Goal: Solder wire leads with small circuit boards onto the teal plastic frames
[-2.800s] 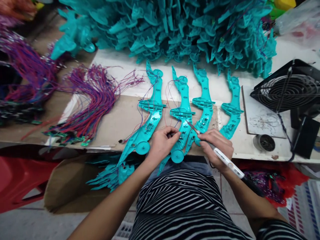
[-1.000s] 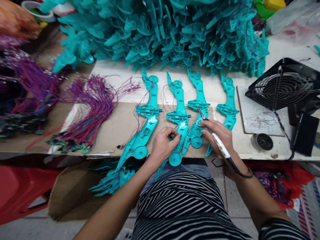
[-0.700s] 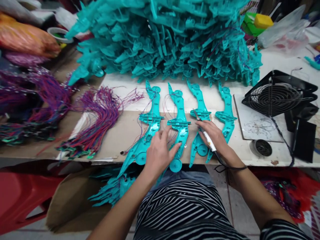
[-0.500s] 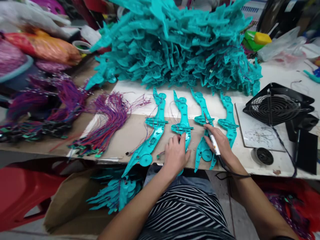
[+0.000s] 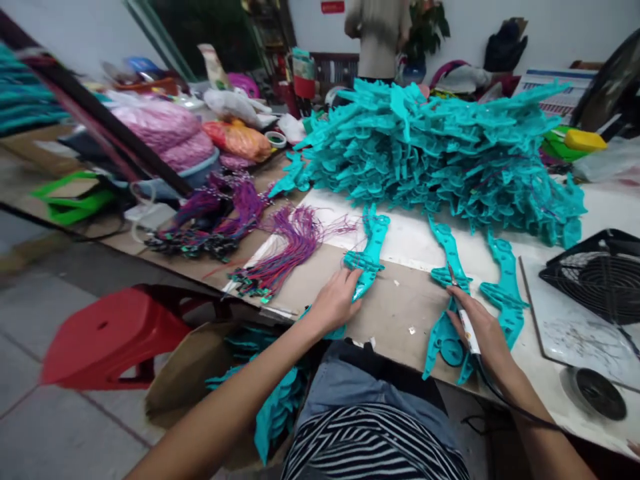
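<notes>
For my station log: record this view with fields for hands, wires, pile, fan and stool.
left hand: over a teal part, grip unclear
right hand: gripping a white pen-like tool, tip over another teal part
wires: red and purple, left of the left hand
pile: teal parts, beyond the hands
fan: black, far right
stool: red, at left

The scene is viewed from a camera worn on the head, faced forward and angled down. The striped shirt (image 5: 370,440) is caught close up at the bottom edge, while the left hand (image 5: 337,303) and right hand (image 5: 480,330) are framed farther off, below mid-height. The bench (image 5: 395,303) is seen aslant (its near edge is shown sloping down rightward), and the far wall (image 5: 465,40) is taken in at the top, where a standing person (image 5: 380,40) is cropped.
</notes>
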Demonstrator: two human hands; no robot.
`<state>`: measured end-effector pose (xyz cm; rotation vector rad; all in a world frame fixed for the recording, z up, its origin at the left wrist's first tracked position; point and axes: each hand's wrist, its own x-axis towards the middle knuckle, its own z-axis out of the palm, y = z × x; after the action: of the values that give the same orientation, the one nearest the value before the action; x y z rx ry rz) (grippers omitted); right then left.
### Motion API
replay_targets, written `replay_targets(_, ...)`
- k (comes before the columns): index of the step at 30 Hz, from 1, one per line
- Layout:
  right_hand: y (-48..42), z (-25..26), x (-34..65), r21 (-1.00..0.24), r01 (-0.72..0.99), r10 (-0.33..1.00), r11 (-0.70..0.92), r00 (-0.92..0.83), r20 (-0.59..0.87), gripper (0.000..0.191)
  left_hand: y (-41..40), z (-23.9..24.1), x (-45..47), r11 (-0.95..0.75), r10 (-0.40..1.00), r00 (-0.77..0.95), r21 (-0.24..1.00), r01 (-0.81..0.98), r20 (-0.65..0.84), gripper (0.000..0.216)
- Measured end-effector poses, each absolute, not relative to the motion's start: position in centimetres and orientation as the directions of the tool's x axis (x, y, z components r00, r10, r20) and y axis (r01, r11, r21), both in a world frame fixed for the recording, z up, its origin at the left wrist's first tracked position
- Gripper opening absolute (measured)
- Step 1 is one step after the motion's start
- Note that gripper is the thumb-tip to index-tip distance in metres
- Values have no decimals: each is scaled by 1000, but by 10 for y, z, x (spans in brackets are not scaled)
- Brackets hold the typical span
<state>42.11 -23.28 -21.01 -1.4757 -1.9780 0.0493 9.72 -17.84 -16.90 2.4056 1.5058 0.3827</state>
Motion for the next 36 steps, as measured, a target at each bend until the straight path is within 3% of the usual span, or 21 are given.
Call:
replay_targets(3, -231, -211, 416, -379, 853, 878, 358, -171, 447, 43, -172, -179, 89, -391, 917, 388, 418, 820, 98, 53)
replay_targets(6, -229, -209, 406, -359, 862, 875, 358, -177, 450, 42, -172, -181, 78, -378, 926, 312, 514, 770, 212, 59)
replay_targets(8, -230, -208, 400, -356, 865, 871, 354, -166, 463, 43, -168, -177, 60, -321, 940, 190, 536, 781, 285, 48)
replay_targets(10, -231, -208, 395, -354, 867, 864, 351, -154, 480, 44, -161, -171, 33, -160, 954, 12, 475, 865, 299, 30)
replay_targets(12, -232, -209, 392, -347, 870, 855, 351, -146, 498, 45, -152, -166, 5, 41, 964, -124, 326, 945, 237, 21)
replay_targets(15, -233, -213, 391, -319, 880, 843, 351, -149, 516, 45, -140, -164, -24, 164, 982, -173, 115, 980, 75, 21)
replay_targets(18, -232, -218, 391, -294, 889, 831, 352, -152, 534, 45, -133, -165, -34, 175, 984, -177, 89, 980, 14, 18)
replay_targets(23, -232, -222, 391, -271, 897, 810, 348, -143, 569, 42, -130, -158, -47, 339, 937, -345, 102, 935, 55, 27)
replay_targets(25, -232, -224, 391, -259, 899, 806, 352, -151, 572, 42, -131, -154, -50, 327, 944, -329, 59, 943, 34, 27)
replay_targets(28, -232, -228, 392, -265, 899, 806, 348, -143, 574, 42, -127, -152, -40, 163, 981, -165, 29, 986, 97, 39)
replay_targets(32, -230, -237, 393, -271, 906, 799, 324, -108, 592, 40, -92, -155, 1, -76, 976, 46, 133, 988, 211, 47)
replay_targets(36, -229, -242, 397, -252, 907, 787, 337, -125, 604, 39, -40, -166, 41, -103, 984, 72, 188, 977, 164, 47)
